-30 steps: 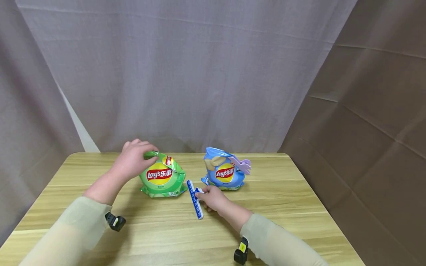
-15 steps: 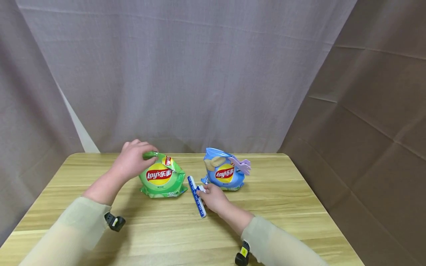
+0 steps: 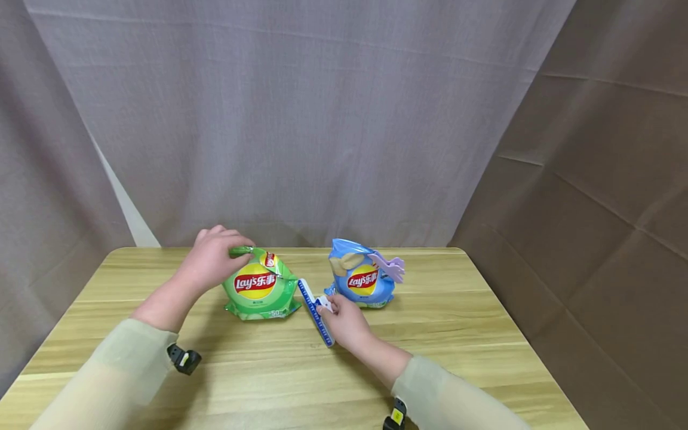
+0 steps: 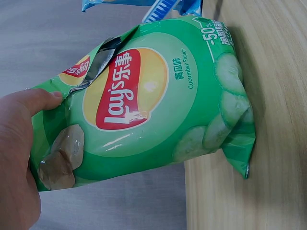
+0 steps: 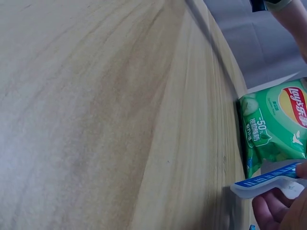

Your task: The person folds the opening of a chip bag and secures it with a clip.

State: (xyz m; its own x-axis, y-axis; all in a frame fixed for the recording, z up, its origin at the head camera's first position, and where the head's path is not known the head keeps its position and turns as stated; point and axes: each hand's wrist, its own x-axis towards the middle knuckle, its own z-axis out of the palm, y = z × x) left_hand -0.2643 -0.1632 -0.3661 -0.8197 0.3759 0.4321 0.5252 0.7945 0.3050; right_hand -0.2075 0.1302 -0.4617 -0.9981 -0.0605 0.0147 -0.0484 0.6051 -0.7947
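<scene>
A green Lay's chip bag point(image 3: 258, 292) stands on the table, its top folded over. My left hand point(image 3: 212, 260) grips the bag's upper left corner; in the left wrist view the thumb lies over the folded edge point(image 4: 55, 96). Between the two bags, my right hand point(image 3: 346, 322) pinches a long blue-and-white bag clip point(image 3: 316, 313) by its handle. The clip slants, its far end close by the green bag's right side. In the right wrist view, fingers point(image 5: 273, 206) curl beneath the clip point(image 5: 268, 181).
A blue Lay's chip bag point(image 3: 362, 282) stands just behind my right hand, with a lilac clip point(image 3: 391, 267) on its upper right corner. The wooden table point(image 3: 269, 382) ends at a grey curtain point(image 3: 301, 119), and a brown cloth point(image 3: 602, 197) hangs on the right.
The blue-and-white clip has risen slightly and tilted, its far end shifting left to the green bag. My left hand and the bag have barely moved.
</scene>
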